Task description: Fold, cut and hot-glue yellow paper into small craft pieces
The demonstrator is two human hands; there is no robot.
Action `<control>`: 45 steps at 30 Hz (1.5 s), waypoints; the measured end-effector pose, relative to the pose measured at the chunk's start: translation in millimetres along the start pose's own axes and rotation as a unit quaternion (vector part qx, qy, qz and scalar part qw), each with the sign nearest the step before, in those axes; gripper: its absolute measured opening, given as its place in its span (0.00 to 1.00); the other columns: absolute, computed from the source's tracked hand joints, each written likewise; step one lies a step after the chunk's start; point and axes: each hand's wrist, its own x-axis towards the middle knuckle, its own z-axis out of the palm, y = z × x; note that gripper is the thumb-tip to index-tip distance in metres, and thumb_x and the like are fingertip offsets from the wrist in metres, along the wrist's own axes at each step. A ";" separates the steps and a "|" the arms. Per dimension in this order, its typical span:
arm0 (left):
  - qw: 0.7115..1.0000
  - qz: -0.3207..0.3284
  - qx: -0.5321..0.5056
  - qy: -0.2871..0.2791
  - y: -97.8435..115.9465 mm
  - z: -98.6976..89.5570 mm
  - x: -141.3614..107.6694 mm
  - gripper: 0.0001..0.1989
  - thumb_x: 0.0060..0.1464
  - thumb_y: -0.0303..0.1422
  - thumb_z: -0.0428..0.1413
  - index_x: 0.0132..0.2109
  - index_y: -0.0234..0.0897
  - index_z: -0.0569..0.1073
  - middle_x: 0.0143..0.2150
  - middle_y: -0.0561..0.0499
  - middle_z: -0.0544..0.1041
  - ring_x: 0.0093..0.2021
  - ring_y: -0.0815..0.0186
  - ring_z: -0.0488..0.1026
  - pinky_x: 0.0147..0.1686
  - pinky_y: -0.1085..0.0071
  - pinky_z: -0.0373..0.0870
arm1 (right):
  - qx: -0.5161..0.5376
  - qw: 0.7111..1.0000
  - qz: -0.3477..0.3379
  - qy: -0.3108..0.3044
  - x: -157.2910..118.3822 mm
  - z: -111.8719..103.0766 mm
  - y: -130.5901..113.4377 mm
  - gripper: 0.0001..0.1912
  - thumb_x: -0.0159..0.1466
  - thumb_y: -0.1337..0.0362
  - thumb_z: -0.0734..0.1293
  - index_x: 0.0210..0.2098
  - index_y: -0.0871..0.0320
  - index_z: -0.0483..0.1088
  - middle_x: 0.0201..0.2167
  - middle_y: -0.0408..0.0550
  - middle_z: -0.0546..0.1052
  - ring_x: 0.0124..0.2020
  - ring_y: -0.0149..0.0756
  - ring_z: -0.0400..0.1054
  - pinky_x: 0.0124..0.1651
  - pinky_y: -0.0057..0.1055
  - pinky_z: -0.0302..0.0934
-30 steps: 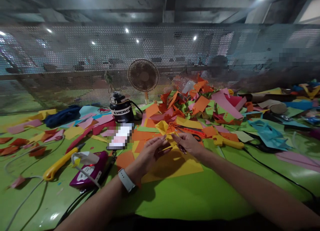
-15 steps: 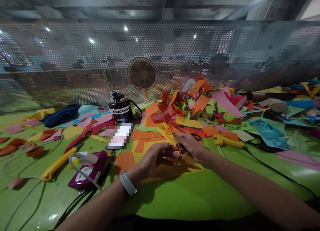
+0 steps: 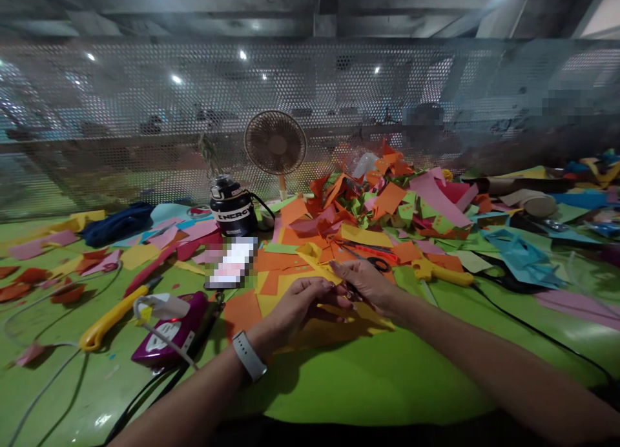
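A narrow strip of folded yellow paper [image 3: 314,256] slants up and away from between my hands. My right hand [image 3: 368,282] pinches it near its close end, thumb on top. Just left of it, my left hand [image 3: 307,301], with a watch [image 3: 248,356] on the wrist, has its thumb and forefinger closed at the same end of the strip; the other fingers curl loosely below. The exact grip is partly hidden. Under both hands lies a yellow paper sheet [image 3: 322,331]. Scissors with black handles [image 3: 379,264] lie just beyond my right hand.
A yellow glue gun [image 3: 443,274] lies right; a yellow-handled tool [image 3: 109,321], purple box [image 3: 169,331] and phone [image 3: 232,263] lie left. Behind stand a black bottle [image 3: 233,208], a fan [image 3: 276,143] and a heap of coloured paper scraps [image 3: 387,198]. Cords cross the green table [image 3: 378,385].
The left thumb and forefinger have come up against the right fingertips and closed. The yellow strip has shifted and turned slightly between the hands. The things around are unmoved.
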 end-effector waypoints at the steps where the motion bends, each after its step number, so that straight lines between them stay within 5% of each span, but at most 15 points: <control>1: 1.000 0.001 0.000 -0.002 0.3 0.5 -0.2 0.16 0.50 0.41 0.60 0.35 0.30 0.77 0.32 0.41 0.81 0.35 0.57 0.78 0.34 0.65 0.74 | 0.000 1.000 0.001 0.000 -0.1 0.0 0.2 0.29 0.49 0.40 0.71 0.17 0.61 0.62 0.10 0.36 0.63 0.11 0.18 0.51 0.15 0.21 0.39; 14: 0.999 0.018 0.044 0.001 -1.8 -2.1 -0.3 0.13 0.50 0.39 0.61 0.33 0.30 0.77 0.31 0.43 0.81 0.35 0.61 0.78 0.40 0.65 0.73 | -0.035 0.999 -0.018 0.004 -0.3 -0.6 -0.1 0.29 0.50 0.40 0.70 0.17 0.61 0.63 0.11 0.36 0.63 0.12 0.19 0.52 0.15 0.21 0.41; 22: 0.998 -0.017 0.052 -0.009 0.0 -0.6 -0.2 0.20 0.50 0.47 0.59 0.31 0.31 0.77 0.28 0.42 0.80 0.31 0.60 0.78 0.38 0.65 0.73 | -0.075 0.996 -0.050 -0.017 -0.8 -0.6 1.4 0.27 0.52 0.41 0.69 0.20 0.60 0.66 0.12 0.36 0.64 0.13 0.21 0.52 0.15 0.23 0.43; 29: 0.995 0.034 0.097 -0.008 -1.4 -3.3 3.9 0.15 0.50 0.41 0.61 0.27 0.31 0.77 0.23 0.46 0.79 0.26 0.65 0.76 0.35 0.69 0.72 | -0.084 0.995 -0.051 -0.001 -2.4 3.1 -4.9 0.28 0.49 0.39 0.70 0.17 0.59 0.62 0.11 0.34 0.62 0.11 0.20 0.51 0.14 0.22 0.44; 36: 0.991 0.021 0.133 -0.027 7.8 -1.3 -2.4 0.16 0.51 0.43 0.60 0.27 0.33 0.75 0.23 0.47 0.79 0.26 0.65 0.76 0.34 0.69 0.71 | -0.109 0.989 -0.090 0.034 -7.5 -17.1 -33.9 0.33 0.57 0.34 0.59 0.20 0.61 0.68 0.15 0.44 0.71 0.16 0.26 0.64 0.19 0.24 0.54; 40: 0.986 0.003 0.164 -0.030 11.3 -1.3 -6.3 0.16 0.51 0.43 0.59 0.27 0.33 0.74 0.24 0.46 0.79 0.27 0.63 0.77 0.35 0.68 0.71 | -0.143 0.954 -0.224 0.142 -32.0 -27.5 -76.3 0.26 0.54 0.42 0.68 0.20 0.59 0.67 0.15 0.41 0.69 0.16 0.25 0.63 0.21 0.24 0.57; 45: 0.977 -0.007 0.206 -0.051 12.3 -4.2 -6.0 0.15 0.52 0.41 0.58 0.27 0.33 0.74 0.25 0.45 0.79 0.28 0.62 0.77 0.35 0.67 0.70 | -0.202 0.834 -0.419 0.297 -72.1 -39.4 -105.3 0.20 0.59 0.51 0.69 0.19 0.58 0.68 0.14 0.40 0.69 0.15 0.25 0.61 0.19 0.24 0.56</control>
